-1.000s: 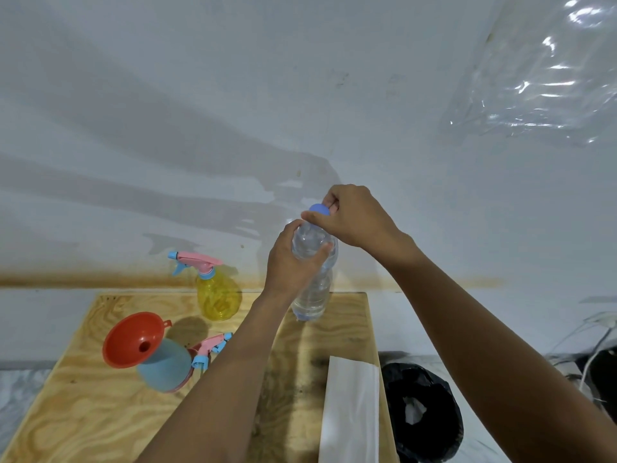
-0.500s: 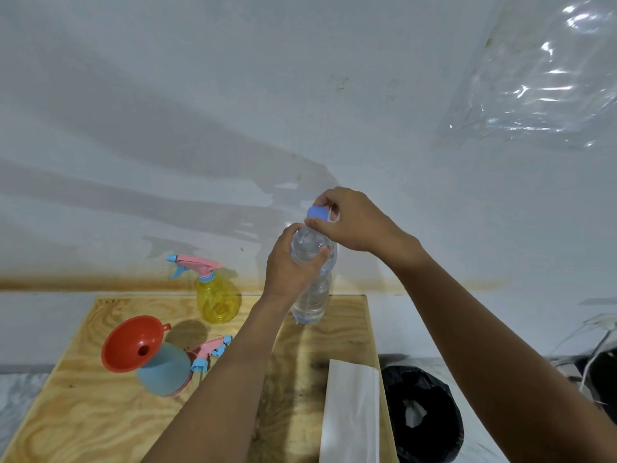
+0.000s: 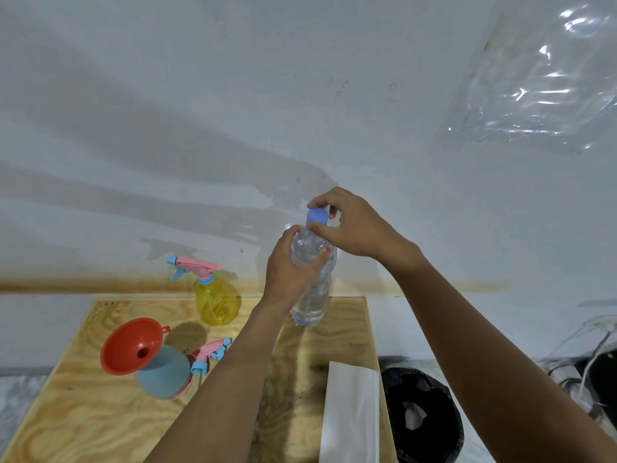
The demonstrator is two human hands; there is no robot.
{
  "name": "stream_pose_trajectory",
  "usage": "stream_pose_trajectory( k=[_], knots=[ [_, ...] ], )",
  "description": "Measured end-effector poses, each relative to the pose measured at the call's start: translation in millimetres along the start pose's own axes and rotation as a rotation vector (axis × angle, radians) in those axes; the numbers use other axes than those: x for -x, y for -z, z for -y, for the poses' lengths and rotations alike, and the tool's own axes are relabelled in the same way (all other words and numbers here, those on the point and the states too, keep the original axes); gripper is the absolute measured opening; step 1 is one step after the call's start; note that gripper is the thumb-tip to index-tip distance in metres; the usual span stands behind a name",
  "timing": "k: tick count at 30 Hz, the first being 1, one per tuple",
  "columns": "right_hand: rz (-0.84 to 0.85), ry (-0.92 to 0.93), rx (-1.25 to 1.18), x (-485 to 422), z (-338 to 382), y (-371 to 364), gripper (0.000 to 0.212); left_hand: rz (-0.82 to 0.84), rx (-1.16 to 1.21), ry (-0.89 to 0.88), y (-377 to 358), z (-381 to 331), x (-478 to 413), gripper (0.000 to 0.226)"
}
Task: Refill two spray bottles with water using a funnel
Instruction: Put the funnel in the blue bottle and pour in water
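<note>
Wrapping left grip round clear water bottle, right grip pinching blue cap

- Clear plastic water bottle, near the tabletop's far edge, and its blue cap: no legible label or print.
- Yellow plastic spray bottle and pale blue spray bottle: no readable text.

Our right hand turns at the wrist on the blue cap of the water bottle. A second ago the knuckles hid most of the cap. Now its side faces us plainly, and the fingers have shifted from a wrap over the top to a pinch, forefinger above and thumb below.
</note>
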State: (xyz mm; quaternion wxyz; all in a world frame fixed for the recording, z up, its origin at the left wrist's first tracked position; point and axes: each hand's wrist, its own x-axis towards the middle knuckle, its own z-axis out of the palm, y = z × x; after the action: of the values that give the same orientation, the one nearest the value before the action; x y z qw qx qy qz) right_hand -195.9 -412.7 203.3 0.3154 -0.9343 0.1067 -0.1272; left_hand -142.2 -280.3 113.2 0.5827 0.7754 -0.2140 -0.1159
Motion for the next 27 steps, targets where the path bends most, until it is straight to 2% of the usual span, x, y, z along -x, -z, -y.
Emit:
stream_pose_trajectory(
  k=[4,12,15,18,23,27],
  knots=[
    [0.030,0.008,-0.042,0.9,-2.3,-0.5,0.040,-0.004,0.009,-0.001,-0.2,0.3,-0.1,0.051],
    [-0.042,0.042,-0.055,2.7,-2.0,-8.2,0.027,0.005,0.005,-0.026,0.0,0.4,0.0,0.053],
    [-0.050,0.045,-0.072,4.4,-2.7,-8.7,0.034,0.015,-0.007,-0.036,-1.1,1.9,-1.3,0.051],
    [-0.068,0.035,-0.093,5.2,-4.4,-9.8,0.036,0.017,-0.003,-0.057,-3.0,4.1,-2.3,0.055],
    [-0.123,0.037,-0.108,3.3,-4.3,-12.6,0.024,0.035,0.024,-0.044,-6.5,10.0,-1.9,0.068],
    [-0.110,0.076,-0.095,3.0,-5.2,-13.3,0.030,0.040,0.030,-0.058,-7.9,13.1,-0.7,0.072]
  ],
)
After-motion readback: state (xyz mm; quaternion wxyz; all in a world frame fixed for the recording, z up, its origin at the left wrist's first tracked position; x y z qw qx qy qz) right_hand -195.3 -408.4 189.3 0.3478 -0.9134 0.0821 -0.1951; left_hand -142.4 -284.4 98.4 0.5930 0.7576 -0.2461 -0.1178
